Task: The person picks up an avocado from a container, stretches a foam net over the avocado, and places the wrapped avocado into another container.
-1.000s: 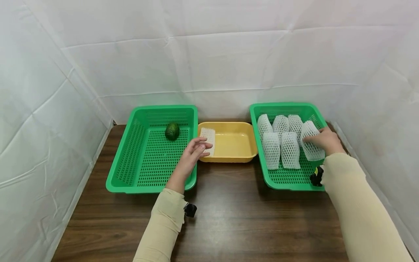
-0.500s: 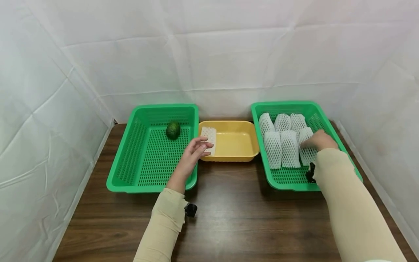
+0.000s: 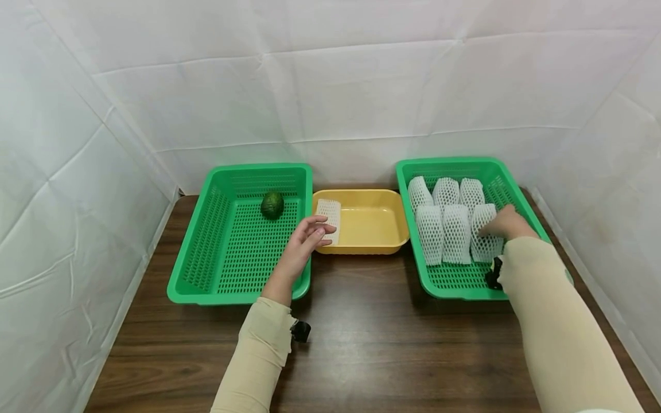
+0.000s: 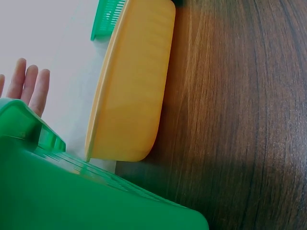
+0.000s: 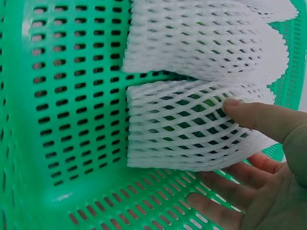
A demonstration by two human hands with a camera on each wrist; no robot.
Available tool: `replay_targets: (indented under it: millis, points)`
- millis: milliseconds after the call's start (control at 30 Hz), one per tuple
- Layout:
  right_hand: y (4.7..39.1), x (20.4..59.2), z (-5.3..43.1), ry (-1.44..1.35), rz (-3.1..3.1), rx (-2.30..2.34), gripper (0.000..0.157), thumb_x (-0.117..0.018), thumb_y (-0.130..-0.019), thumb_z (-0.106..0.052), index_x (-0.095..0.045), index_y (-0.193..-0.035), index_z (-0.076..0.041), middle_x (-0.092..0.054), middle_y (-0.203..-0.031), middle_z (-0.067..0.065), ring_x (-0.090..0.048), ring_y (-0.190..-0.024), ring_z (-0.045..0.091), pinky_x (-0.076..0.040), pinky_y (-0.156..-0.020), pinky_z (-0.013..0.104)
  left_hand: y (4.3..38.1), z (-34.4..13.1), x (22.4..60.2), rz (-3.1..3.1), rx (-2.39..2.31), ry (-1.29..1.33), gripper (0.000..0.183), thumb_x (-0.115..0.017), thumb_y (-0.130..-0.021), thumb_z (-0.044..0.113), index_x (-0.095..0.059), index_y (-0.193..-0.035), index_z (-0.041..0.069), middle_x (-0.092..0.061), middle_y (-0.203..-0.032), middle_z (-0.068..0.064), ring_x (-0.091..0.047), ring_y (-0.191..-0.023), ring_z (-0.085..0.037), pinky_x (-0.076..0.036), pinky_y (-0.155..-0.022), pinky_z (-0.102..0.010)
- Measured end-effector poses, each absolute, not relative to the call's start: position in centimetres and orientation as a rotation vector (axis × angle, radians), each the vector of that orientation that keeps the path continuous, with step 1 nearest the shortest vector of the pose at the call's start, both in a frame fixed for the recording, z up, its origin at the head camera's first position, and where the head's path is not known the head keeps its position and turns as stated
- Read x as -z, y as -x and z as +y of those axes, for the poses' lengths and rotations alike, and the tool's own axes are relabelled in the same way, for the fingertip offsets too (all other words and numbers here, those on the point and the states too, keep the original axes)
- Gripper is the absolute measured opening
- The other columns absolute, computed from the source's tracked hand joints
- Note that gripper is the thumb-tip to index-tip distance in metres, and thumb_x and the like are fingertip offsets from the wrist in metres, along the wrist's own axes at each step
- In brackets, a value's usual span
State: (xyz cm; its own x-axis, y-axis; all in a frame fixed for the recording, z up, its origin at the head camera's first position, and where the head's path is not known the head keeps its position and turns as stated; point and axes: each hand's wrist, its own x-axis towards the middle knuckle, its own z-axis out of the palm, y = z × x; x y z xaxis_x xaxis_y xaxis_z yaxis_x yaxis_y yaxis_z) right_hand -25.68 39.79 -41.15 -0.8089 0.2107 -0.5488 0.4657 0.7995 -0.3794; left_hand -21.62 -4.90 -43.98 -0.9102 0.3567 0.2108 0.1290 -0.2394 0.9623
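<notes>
My right hand is in the right green basket, at an avocado in a white foam net sleeve. The thumb lies on the top of the net, and the other fingers come round its lower side, their tips partly hidden. Green skin shows through the mesh. Several more white foam-net sleeves lie in rows beside it. My left hand hovers with loosely bent fingers over the inner edge of the left green basket, near a flat foam net in the yellow tray. It holds nothing.
The left green basket contains one bare avocado near its back. Between the two baskets sits the yellow tray, all on a dark wooden table. White cloth walls enclose the back and sides.
My right hand has lowered the netted avocado into line with the front row in the right basket; over the last half second it barely shifts. My left hand stays put.
</notes>
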Motion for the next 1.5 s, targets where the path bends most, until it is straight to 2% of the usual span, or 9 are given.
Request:
replay_targets:
  millis: [233,400,600,767,867,967,1100,1300,1500]
  points:
    - [24.3,40.0,38.7,-0.409,2.589,0.599,0.09,-0.063,-0.085,-0.028,-0.008,-0.137,0.02,-0.007,-0.132,0.048,-0.019,-0.116,0.062,-0.037,-0.082,0.064,21.7,-4.9,44.1,1.848,-2.282,-0.612,0.043,-0.045,-0.096,0.019,-0.037,-0.128,-0.009,-0.048,-0.116,-0.032,-0.046,-0.114,-0.04,-0.041,-0.094,-0.046]
    - [24.4,40.1,38.9,-0.423,2.558,0.634,0.095,-0.063,-0.085,-0.029,0.0,-0.136,0.021,-0.014,-0.131,0.046,-0.027,-0.114,0.059,-0.039,-0.083,0.061,21.6,-4.9,44.1,1.84,-2.284,-0.608,0.042,-0.044,-0.097,0.014,-0.035,-0.129,-0.012,-0.049,-0.115,-0.031,-0.046,-0.113,-0.039,-0.041,-0.094,-0.047]
    - [24.4,39.7,39.2,-0.434,2.526,0.656,0.097,-0.062,-0.086,-0.027,0.006,-0.136,0.021,-0.006,-0.134,0.045,-0.024,-0.116,0.059,-0.038,-0.085,0.06,21.7,-4.9,44.0,1.842,-2.284,-0.605,0.04,-0.043,-0.098,0.011,-0.035,-0.129,-0.012,-0.048,-0.115,-0.032,-0.045,-0.113,-0.042,-0.042,-0.093,-0.046]
    - [24.3,38.8,39.2,-0.365,2.565,0.587,0.086,-0.064,-0.085,-0.028,-0.016,-0.132,0.025,-0.024,-0.126,0.044,-0.04,-0.106,0.054,-0.045,-0.073,0.054,21.6,-4.8,44.0,1.844,-2.279,-0.601,0.039,-0.043,-0.098,0.011,-0.035,-0.129,-0.011,-0.048,-0.115,-0.033,-0.045,-0.113,-0.041,-0.042,-0.093,-0.046]
    - [24.3,37.8,38.8,-0.327,2.631,0.527,0.079,-0.065,-0.084,-0.029,-0.027,-0.128,0.024,-0.034,-0.121,0.042,-0.044,-0.102,0.053,-0.045,-0.073,0.055,21.7,-4.8,44.0,1.843,-2.276,-0.587,0.037,-0.043,-0.098,0.011,-0.036,-0.128,-0.01,-0.048,-0.115,-0.033,-0.045,-0.114,-0.043,-0.041,-0.094,-0.046]
    - [24.5,36.4,37.9,-0.321,2.672,0.555,0.083,-0.065,-0.085,-0.035,-0.024,-0.133,0.019,-0.03,-0.128,0.04,-0.037,-0.11,0.055,-0.04,-0.079,0.06,21.7,-4.9,44.0,1.848,-2.273,-0.573,0.035,-0.043,-0.099,0.01,-0.038,-0.127,-0.009,-0.048,-0.115,-0.032,-0.044,-0.114,-0.044,-0.041,-0.094,-0.046]
    - [25.1,34.5,35.5,-0.299,2.687,0.677,0.089,-0.062,-0.087,-0.04,-0.014,-0.14,0.012,-0.024,-0.134,0.038,-0.04,-0.108,0.053,-0.042,-0.077,0.057,21.6,-4.9,44.0,1.862,-2.273,-0.555,0.033,-0.044,-0.099,0.01,-0.04,-0.127,-0.006,-0.05,-0.114,-0.03,-0.043,-0.114,-0.045,-0.042,-0.093,-0.045]
    - [25.4,32.6,30.9,-0.186,2.737,0.721,0.078,-0.059,-0.089,-0.04,-0.022,-0.141,0.005,-0.037,-0.126,0.034,-0.053,-0.093,0.042,-0.046,-0.069,0.046,21.7,-4.8,44.2,1.866,-2.302,-0.513,0.031,-0.046,-0.098,0.013,-0.044,-0.124,-0.004,-0.055,-0.11,-0.024,-0.052,-0.108,-0.035,-0.044,-0.091,-0.044]
    - [25.2,32.7,27.4,-0.089,2.755,0.768,0.065,-0.058,-0.09,-0.039,-0.033,-0.136,0.0,-0.043,-0.123,0.027,-0.048,-0.102,0.04,-0.042,-0.079,0.051,21.6,-4.7,43.8,1.795,-2.395,-0.465,0.029,-0.049,-0.097,0.015,-0.047,-0.118,-0.006,-0.061,-0.1,-0.01,-0.06,-0.097,-0.022,-0.048,-0.087,-0.041]
